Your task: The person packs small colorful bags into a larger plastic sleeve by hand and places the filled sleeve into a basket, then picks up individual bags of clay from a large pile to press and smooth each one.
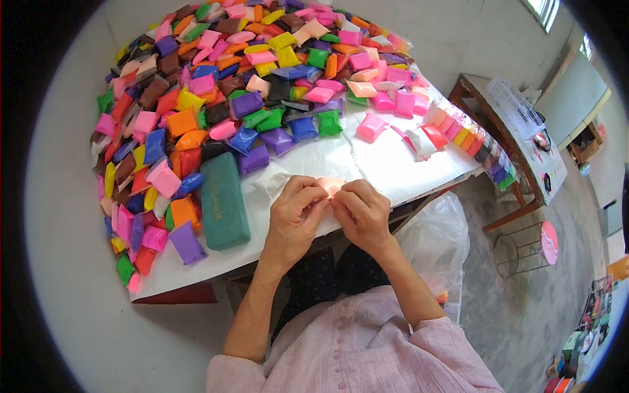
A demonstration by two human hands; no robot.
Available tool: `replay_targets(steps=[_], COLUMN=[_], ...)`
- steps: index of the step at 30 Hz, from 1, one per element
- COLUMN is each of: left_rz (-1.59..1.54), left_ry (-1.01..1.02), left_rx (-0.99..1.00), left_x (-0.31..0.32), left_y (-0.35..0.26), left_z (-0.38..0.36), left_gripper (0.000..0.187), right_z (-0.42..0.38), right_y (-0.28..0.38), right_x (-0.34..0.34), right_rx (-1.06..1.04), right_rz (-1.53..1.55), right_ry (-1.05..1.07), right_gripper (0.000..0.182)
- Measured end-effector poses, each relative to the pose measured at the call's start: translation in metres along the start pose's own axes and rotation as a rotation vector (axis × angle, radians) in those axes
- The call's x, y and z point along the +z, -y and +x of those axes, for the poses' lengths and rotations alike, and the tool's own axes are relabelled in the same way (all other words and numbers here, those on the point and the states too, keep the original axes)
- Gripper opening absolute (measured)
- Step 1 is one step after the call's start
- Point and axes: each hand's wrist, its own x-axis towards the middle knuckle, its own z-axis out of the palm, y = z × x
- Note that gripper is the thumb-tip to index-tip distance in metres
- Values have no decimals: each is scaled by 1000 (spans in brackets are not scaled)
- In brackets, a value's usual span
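Note:
Both of my hands meet at the table's near edge around a small peach clay packet (332, 184). My left hand (295, 216) is closed, with thumb and index finger pinching the packet's near left side. Opposite it, my right hand (362, 213) pinches the right side, its fingertips almost touching the left ones. My fingers cover the packet's lower part. A dark green oblong case (223, 202) lies left of my hands. Beyond is a large heap of coloured clay packets (246, 103), in pink, orange, purple, green and other colours.
White sheeting (393, 178) covers the table. A pink packet (371, 127) lies on it, and a row of small packets (468, 139) lines the right edge. Clear plastic bag (436, 229) hangs below. Further right stand a wooden table (472, 88) and a round stool (549, 242).

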Motion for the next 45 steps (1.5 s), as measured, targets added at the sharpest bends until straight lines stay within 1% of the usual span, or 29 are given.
replay_targets(steps=[3,5,8,11,12,14,15,17,18,20,21,24,27,30,32,33,35,36,38,41,44,45], left_rz=[28,46,33,24,25,187,268,374,426,440,446,417,328,310,258,230,236,240,141,46,12,6], left_ry=[-23,-31,-38,-42,-42,-99,-127,-125,-125,-65,-34,-32,14,-10,-11,-13,-7,-6,-13,-53,-83,-90], left_rx=[61,50,22,-23,-38,-12,1,61,90,76,69,152,114,131,60,26,25,24,-11,-12,-15,-18], left_x=[1,0,-2,-2,-1,3,4,6,7,6,5,6,5,4,4,4,3,2,-1,0,-1,-2], left_y=[3,4,7,3,1,1,2,6,7,7,7,8,3,3,4,5,9,9,6,3,2,2], left_z=[0,-1,-1,0,0,1,1,0,-1,-3,-3,-3,-2,-1,-1,-1,-2,-2,-3,-1,-1,-1], left_gripper=[12,12,13,12,12,10,10,9,9,8,8,7,6,5,5,6,6,6,5,4,4,4], right_z=[0,0,-4,-8,-8,-11,-12,-13,-13,-10,-11,-12,-11,-12,-12,-11,-5,-1,5,9,14,12], right_y=[1,3,6,7,5,1,1,4,5,10,10,10,12,10,9,10,10,10,11,12,28,27], right_x=[-2,-3,-8,-14,-13,-10,-8,-7,-9,-13,-14,-16,-17,-14,-14,-15,-19,-24,-35,-40,-44,-40], right_rx=[-45,-45,103,167,146,106,120,145,109,37,40,53,63,59,67,87,120,211,398,546,785,758], right_rz=[-55,-66,45,52,42,23,13,-5,-67,-189,-215,-274,-286,-294,-308,-289,-252,-155,39,111,351,426], right_ry=[42,57,61,63,57,45,37,20,16,11,12,25,42,62,94,116,161,194,260,205,247,211], right_gripper=[18,19,19,18,18,18,19,20,19,17,17,16,15,15,15,15,16,16,19,27,39,42])
